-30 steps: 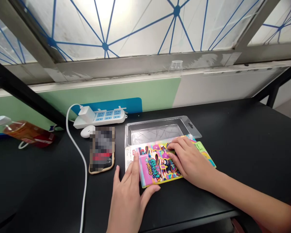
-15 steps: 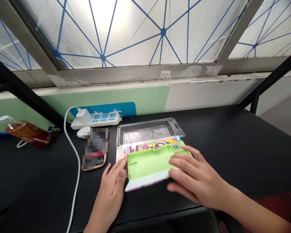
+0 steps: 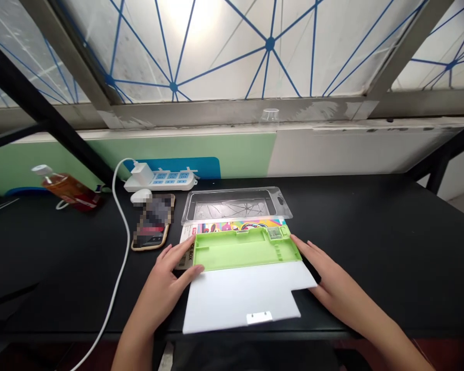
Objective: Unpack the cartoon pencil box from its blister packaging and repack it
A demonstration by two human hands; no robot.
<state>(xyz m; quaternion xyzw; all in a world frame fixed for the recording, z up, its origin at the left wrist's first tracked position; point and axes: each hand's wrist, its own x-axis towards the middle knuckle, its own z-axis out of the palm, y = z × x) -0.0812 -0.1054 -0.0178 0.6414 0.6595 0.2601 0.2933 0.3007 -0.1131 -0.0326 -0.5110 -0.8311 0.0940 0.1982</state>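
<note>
A light green pencil box [image 3: 232, 250] lies opened out on the desk, its white lid [image 3: 239, 296] folded down toward me. The tray has a small clear-covered compartment at its right end, and a white metal-like plate sits at the lid's near edge. My left hand [image 3: 166, 278] grips the tray's left end, thumb at the near corner. On the right end rest the fingers of my right hand [image 3: 328, 273], its thumb partly hidden by the lid's corner. Behind the box lie a colourful printed card [image 3: 239, 225], partly covered, and a clear plastic blister shell [image 3: 235, 191].
To the left are a phone [image 3: 154, 226], a white mouse-like object [image 3: 141, 196], a power strip [image 3: 174, 180] with a white cable [image 3: 119, 278], and a bottle of reddish drink [image 3: 71, 190]. A clear cup [image 3: 270, 115] stands on the window ledge [image 3: 232, 133].
The lid has swung down from half raised to lying flat toward me. My right hand has moved from over the tray to its right end. The view has shifted slightly.
</note>
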